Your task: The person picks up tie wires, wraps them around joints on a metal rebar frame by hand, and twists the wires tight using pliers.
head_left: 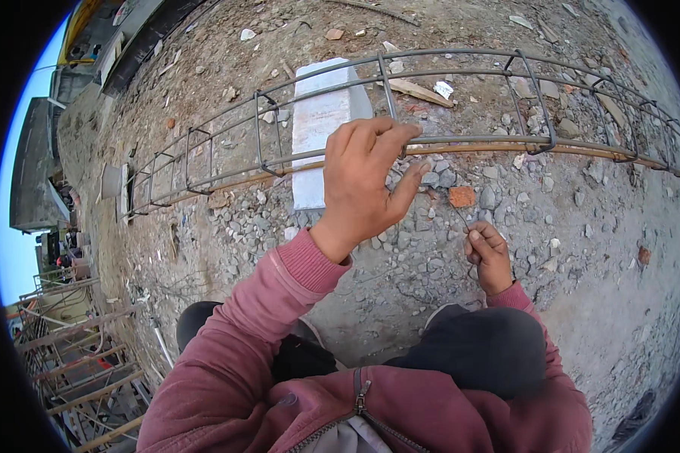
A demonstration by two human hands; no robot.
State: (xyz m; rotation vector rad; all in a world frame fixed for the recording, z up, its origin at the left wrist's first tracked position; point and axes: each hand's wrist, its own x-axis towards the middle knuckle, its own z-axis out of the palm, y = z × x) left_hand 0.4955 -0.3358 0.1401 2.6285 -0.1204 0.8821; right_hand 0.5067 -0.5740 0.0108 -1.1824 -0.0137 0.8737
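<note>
A long rebar cage (472, 140) of thin steel bars and square stirrups crosses in front of me, propped on a white block (321, 121). My left hand (366, 177) is curled over its near bars beside a stirrup, the thumb below and the fingertips above; the palm hides the exact contact. Lower and to the right, my right hand (489, 253) is closed in a pinch on a thin tie wire (462, 217). The wire rises from those fingers toward the cage, and its far end is hard to make out.
Gravel and rubble cover the ground, with an orange brick piece (462, 197) near the wire. A wooden offcut (419, 92) lies beyond the cage. Another pale support (113, 183) stands at the cage's left end. Stacked scaffold frames (83, 355) are at the lower left.
</note>
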